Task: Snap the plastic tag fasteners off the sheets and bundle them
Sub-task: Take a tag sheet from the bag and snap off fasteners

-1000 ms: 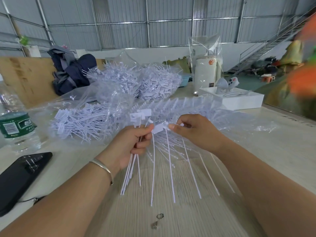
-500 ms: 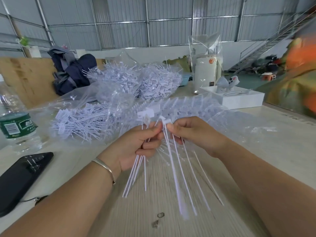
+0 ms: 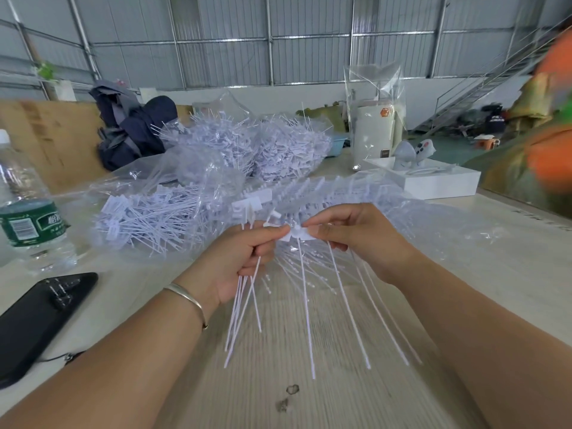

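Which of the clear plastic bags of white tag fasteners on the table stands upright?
The tall clear bag behind the white box; it stands around a white cylinder, while the other bags lie flat.

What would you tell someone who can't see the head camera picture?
Two hands work over a wooden table: the left hand grips a bundle of white tag fasteners while the right hand pinches a fastener head between them. Bags of fasteners, a water bottle and a black phone lie nearby.

Wooden table: phone, bottle, fastener bags.
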`<state>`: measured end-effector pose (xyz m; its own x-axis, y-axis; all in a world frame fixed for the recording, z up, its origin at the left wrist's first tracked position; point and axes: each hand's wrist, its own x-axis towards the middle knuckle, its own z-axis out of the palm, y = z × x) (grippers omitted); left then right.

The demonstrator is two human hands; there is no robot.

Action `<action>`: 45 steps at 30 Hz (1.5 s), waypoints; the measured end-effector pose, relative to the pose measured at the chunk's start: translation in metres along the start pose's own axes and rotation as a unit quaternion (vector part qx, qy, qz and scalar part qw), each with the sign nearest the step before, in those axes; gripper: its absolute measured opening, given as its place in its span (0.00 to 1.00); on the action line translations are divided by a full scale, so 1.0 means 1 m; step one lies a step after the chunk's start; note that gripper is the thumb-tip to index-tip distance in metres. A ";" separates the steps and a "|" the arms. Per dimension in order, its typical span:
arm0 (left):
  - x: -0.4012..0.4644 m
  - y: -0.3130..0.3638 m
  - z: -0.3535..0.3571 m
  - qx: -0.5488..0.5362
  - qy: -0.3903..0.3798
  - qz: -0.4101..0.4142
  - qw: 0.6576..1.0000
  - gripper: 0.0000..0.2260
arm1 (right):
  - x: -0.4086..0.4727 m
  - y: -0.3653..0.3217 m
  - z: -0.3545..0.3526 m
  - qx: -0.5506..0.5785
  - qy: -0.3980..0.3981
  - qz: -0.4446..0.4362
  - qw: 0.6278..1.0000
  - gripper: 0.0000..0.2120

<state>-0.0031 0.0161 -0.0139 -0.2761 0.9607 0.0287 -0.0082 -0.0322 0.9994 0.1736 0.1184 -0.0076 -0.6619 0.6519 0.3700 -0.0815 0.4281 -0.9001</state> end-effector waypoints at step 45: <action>0.003 -0.004 -0.003 -0.021 0.050 -0.005 0.999 0.05 | 0.005 0.000 -0.006 -0.260 0.079 -0.058 0.961 0.13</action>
<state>-0.0066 0.0186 -0.0176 -0.3696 0.9291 0.0146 -0.0519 -0.0363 0.9980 0.1748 0.1259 -0.0043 -0.5468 0.6497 0.5280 0.2619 0.7318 -0.6292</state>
